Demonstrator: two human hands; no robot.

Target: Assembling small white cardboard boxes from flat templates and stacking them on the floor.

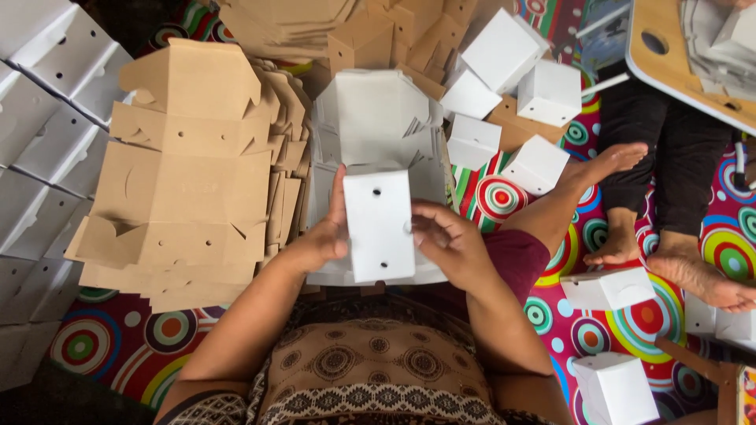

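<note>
**Two Hands Fold a White Box**

While we look down from above, we see a white cardboard box panel with two small round holes (pixel 379 225) held up in the middle. It is a tall shape. Its long side runs up and down in the picture, away from the person's body, with one hole near the far end and one near the close end.

The left hand (pixel 324 236) is closed on the left edge of the panel, fingers up along the side. The right hand (pixel 445 240) is curled on the right edge, with fingertips pressing the side. Both hands have hold of it.

Under the panel lies a stack of flat white cardboard box sheets (pixel 376 118), still unfolded, reaching away from us.

To the left sits a big pile of flat brown cardboard box sheets (pixel 189 181) with small holes and cut tabs. Further left is a row of stacked white cardboard pieces (pixel 47 142).

At the top right we see a bunch of finished small white cube boxes (pixel 504 51), some resting on more brown sheets. More white boxes (pixel 606 290) lie at the right on a bright mat with coloured rings (pixel 504 197).

Another person's bare feet (pixel 693 271) rest on that mat, near a pale wooden board with a round hole (pixel 657 47).
</note>
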